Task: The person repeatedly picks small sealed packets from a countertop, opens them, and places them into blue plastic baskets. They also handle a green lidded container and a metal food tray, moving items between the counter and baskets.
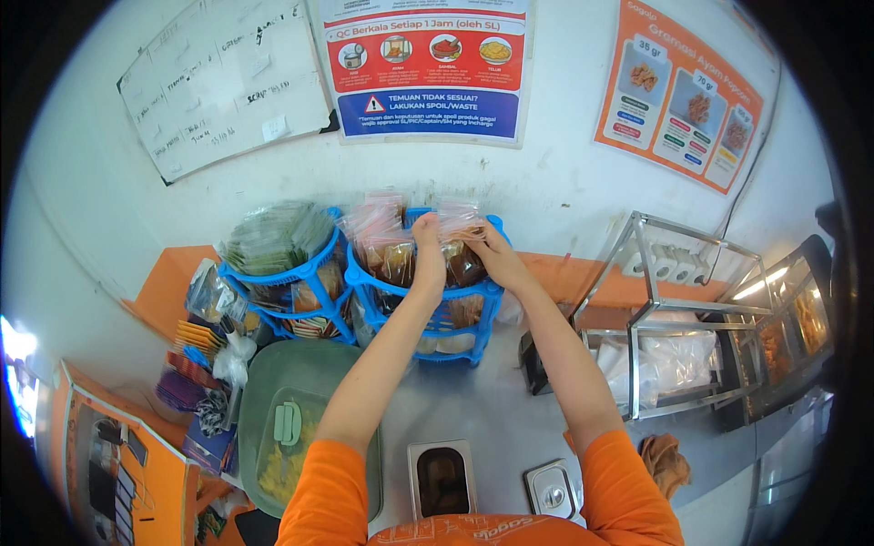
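Both of my arms reach forward to a blue plastic tiered basket [423, 286] against the wall. My left hand [429, 256] is upright at the inner side of a bunch of clear zip bags [459, 217] with pink seals; its fingers are partly hidden. The fingers of my right hand [502, 252] hold the right edge of these bags. Dark brown sauce fills the bags [464, 265] below the seals. More zip bags [392, 256] with brown contents stand to the left in the same basket. A second blue basket [287, 276] holds flat green packets [273, 235].
A green-lidded tub [263, 382] with yellow contents stands at left. Nearer me are a steel container [442, 447] with dark contents and a steel lid [552, 488]. A metal frame rack [635, 327] with plastic bags and a brown cloth [664, 464] are at right.
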`<control>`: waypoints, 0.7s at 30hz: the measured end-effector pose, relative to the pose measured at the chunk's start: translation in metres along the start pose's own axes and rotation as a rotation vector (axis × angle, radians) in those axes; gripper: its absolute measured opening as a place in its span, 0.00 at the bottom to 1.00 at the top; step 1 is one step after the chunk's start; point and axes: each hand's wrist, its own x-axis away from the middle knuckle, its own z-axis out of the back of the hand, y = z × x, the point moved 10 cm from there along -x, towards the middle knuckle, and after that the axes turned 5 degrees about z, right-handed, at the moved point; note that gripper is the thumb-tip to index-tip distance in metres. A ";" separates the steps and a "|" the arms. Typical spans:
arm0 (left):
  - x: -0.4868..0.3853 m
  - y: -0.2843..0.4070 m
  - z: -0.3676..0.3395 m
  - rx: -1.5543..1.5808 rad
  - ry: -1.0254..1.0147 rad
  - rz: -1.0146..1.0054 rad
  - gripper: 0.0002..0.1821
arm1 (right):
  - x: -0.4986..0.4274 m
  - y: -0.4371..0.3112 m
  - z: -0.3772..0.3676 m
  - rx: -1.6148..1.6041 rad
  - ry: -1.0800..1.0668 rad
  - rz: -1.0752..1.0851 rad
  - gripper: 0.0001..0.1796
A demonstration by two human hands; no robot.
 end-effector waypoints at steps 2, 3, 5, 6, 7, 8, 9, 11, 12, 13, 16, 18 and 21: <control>0.001 -0.006 -0.005 0.006 0.006 0.006 0.35 | 0.000 0.003 0.001 0.003 0.039 -0.016 0.19; 0.001 -0.009 -0.007 0.044 -0.009 0.024 0.36 | 0.001 0.003 0.000 0.062 0.024 -0.024 0.20; 0.002 -0.011 -0.007 0.101 -0.029 0.048 0.38 | 0.003 0.005 0.000 0.188 0.007 -0.101 0.23; 0.004 -0.008 -0.011 0.076 -0.083 0.034 0.39 | 0.004 0.000 -0.001 0.145 -0.026 -0.093 0.25; 0.006 -0.004 -0.013 0.033 -0.127 0.009 0.40 | 0.007 0.001 0.000 0.111 -0.045 -0.150 0.26; 0.010 0.002 -0.015 -0.017 -0.171 -0.023 0.42 | 0.009 -0.003 -0.001 0.074 -0.066 -0.160 0.28; 0.015 0.012 -0.018 -0.224 -0.212 -0.114 0.43 | 0.012 -0.005 0.001 0.064 -0.055 -0.172 0.30; 0.025 0.030 -0.025 -0.671 -0.287 -0.292 0.45 | 0.014 -0.018 0.001 0.028 -0.044 -0.081 0.32; 0.029 0.039 -0.024 -0.791 -0.248 -0.359 0.42 | 0.014 -0.023 0.003 0.092 -0.032 -0.032 0.32; 0.030 0.042 -0.026 -0.870 -0.247 -0.366 0.39 | 0.015 -0.029 0.002 0.147 -0.033 0.035 0.32; 0.029 0.044 -0.026 -1.115 -0.228 -0.309 0.32 | 0.016 -0.034 0.004 0.160 -0.074 0.147 0.29; 0.034 0.052 -0.031 -1.174 -0.212 -0.385 0.28 | 0.014 -0.023 0.011 -0.027 -0.125 0.064 0.26; 0.064 0.076 -0.039 -1.235 -0.132 -0.741 0.26 | -0.002 0.001 0.034 -0.249 -0.126 -0.179 0.22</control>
